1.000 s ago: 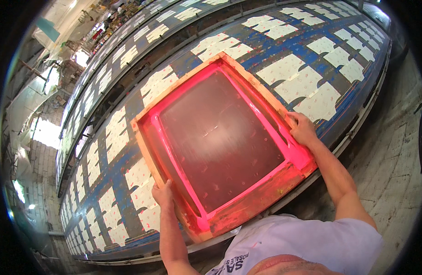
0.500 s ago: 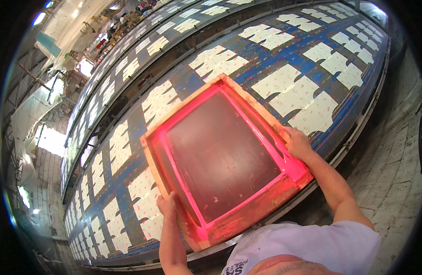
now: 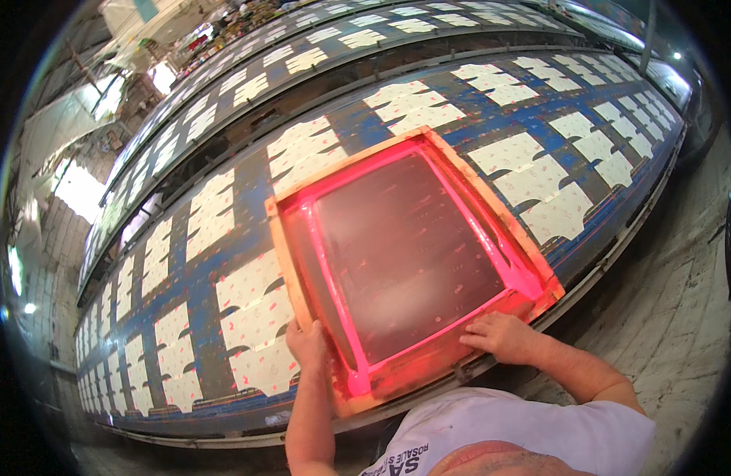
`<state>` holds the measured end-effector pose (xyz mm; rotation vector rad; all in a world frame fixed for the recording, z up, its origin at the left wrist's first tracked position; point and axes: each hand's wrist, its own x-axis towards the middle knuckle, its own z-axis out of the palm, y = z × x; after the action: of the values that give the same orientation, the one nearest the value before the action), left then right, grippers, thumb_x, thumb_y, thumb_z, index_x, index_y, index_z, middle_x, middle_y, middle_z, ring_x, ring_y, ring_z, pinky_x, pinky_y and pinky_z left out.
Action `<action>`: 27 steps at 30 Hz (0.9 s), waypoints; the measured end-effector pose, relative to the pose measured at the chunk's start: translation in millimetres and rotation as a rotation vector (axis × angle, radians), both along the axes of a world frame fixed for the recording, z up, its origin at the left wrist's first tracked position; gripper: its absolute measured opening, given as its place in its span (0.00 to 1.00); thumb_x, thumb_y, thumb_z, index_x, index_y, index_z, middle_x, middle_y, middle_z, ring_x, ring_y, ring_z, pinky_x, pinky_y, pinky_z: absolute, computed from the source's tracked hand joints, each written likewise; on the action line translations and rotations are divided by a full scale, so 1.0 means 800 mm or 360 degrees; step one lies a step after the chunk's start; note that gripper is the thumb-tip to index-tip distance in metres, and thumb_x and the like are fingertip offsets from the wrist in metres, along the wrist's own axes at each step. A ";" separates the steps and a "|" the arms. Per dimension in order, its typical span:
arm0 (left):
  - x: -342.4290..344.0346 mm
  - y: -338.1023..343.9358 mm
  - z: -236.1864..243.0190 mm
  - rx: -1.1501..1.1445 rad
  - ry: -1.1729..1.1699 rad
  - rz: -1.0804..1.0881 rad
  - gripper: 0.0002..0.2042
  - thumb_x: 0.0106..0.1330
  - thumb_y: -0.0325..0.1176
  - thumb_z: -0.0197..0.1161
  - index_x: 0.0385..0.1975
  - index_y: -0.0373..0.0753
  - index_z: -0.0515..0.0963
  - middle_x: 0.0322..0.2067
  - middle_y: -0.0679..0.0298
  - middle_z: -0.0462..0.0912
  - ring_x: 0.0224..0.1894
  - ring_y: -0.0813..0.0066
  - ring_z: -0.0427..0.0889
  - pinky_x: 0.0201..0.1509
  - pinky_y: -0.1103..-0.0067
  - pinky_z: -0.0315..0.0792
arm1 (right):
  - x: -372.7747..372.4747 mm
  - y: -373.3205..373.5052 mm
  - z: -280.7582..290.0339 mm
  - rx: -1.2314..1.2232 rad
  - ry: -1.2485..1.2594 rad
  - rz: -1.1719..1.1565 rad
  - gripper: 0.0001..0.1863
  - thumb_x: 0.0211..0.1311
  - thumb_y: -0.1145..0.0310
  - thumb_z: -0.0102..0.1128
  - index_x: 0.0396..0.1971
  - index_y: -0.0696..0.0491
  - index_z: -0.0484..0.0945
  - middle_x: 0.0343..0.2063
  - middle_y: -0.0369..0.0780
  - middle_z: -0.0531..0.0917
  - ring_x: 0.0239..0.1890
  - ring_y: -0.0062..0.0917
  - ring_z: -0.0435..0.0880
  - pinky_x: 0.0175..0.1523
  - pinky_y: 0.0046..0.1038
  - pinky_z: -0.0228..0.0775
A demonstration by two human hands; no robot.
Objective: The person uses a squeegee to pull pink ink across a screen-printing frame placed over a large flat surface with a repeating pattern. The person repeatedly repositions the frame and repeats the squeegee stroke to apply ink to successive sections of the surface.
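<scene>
A wooden screen-printing frame (image 3: 276, 238) lies on the long printing table, with a dark brown mesh panel (image 3: 401, 254) bordered in bright pink ink (image 3: 522, 279). My left hand (image 3: 306, 343) grips the frame's left rail near its lower part. My right hand (image 3: 498, 336) rests on the frame's near rail, fingers apart and slightly bent over the wood. Cream cut fabric pieces (image 3: 256, 355) with small pink printed motifs lie in groups on the blue-and-grey stained table surface around the frame.
A second long table (image 3: 306, 62) with cream pieces runs behind this one, past a dark gap. Heaped coloured items (image 3: 226, 28) are at the far back. A concrete floor (image 3: 671, 278) runs along the near side, and a pale brick wall (image 3: 52, 278) stands at left.
My right hand has left the frame's right rail and moved down to the near rail. My left hand keeps its grip. The frame appears farther right in the view, which has also shifted.
</scene>
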<state>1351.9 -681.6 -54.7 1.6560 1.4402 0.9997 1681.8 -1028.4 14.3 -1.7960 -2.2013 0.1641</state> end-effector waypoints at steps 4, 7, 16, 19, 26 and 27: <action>0.000 -0.001 0.005 0.0199 0.0427 0.0009 0.19 0.62 0.30 0.73 0.51 0.29 0.87 0.43 0.43 0.89 0.47 0.43 0.90 0.56 0.56 0.81 | -0.033 0.034 0.008 0.0088 -0.0013 -0.0017 0.26 0.58 0.65 0.75 0.59 0.49 0.87 0.50 0.39 0.89 0.53 0.37 0.90 0.58 0.44 0.83; -0.001 -0.004 0.008 0.0233 0.0405 0.0021 0.18 0.62 0.31 0.72 0.51 0.30 0.87 0.43 0.42 0.88 0.48 0.39 0.88 0.58 0.52 0.79 | -0.058 0.072 0.015 -0.0192 -0.0148 0.0016 0.29 0.53 0.67 0.78 0.59 0.47 0.87 0.50 0.40 0.90 0.51 0.40 0.92 0.56 0.45 0.84; -0.004 0.002 0.008 0.0051 0.0544 -0.0016 0.23 0.68 0.38 0.72 0.58 0.32 0.83 0.53 0.42 0.84 0.61 0.37 0.80 0.69 0.48 0.73 | -0.079 0.061 0.020 -0.0546 -0.0135 -0.0119 0.27 0.54 0.71 0.74 0.58 0.45 0.89 0.48 0.43 0.91 0.53 0.44 0.92 0.58 0.48 0.85; -0.002 -0.004 0.014 0.0039 0.0481 0.0000 0.22 0.72 0.41 0.71 0.58 0.32 0.83 0.53 0.42 0.84 0.61 0.37 0.80 0.69 0.48 0.73 | -0.099 0.049 0.003 -0.0234 -0.0106 -0.0165 0.26 0.54 0.71 0.73 0.57 0.46 0.89 0.48 0.42 0.91 0.52 0.42 0.92 0.57 0.47 0.85; 0.001 -0.004 0.020 0.0022 0.0446 0.0004 0.21 0.77 0.44 0.66 0.57 0.31 0.84 0.52 0.41 0.85 0.60 0.37 0.80 0.66 0.48 0.72 | -0.081 0.112 -0.031 0.0252 -0.0176 -0.0161 0.23 0.56 0.69 0.71 0.55 0.46 0.88 0.45 0.41 0.89 0.49 0.38 0.91 0.55 0.43 0.81; 0.002 -0.004 0.018 0.0032 0.0441 0.0020 0.21 0.78 0.44 0.65 0.57 0.31 0.84 0.52 0.41 0.85 0.59 0.37 0.81 0.66 0.48 0.72 | -0.070 0.131 -0.035 0.0254 -0.0181 -0.0157 0.23 0.57 0.69 0.71 0.55 0.46 0.88 0.45 0.41 0.89 0.49 0.38 0.90 0.55 0.43 0.80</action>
<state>1353.2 -684.9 -40.1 1.8584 1.6236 0.8168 1625.4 -923.3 -13.9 -1.8609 -2.1267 -0.1341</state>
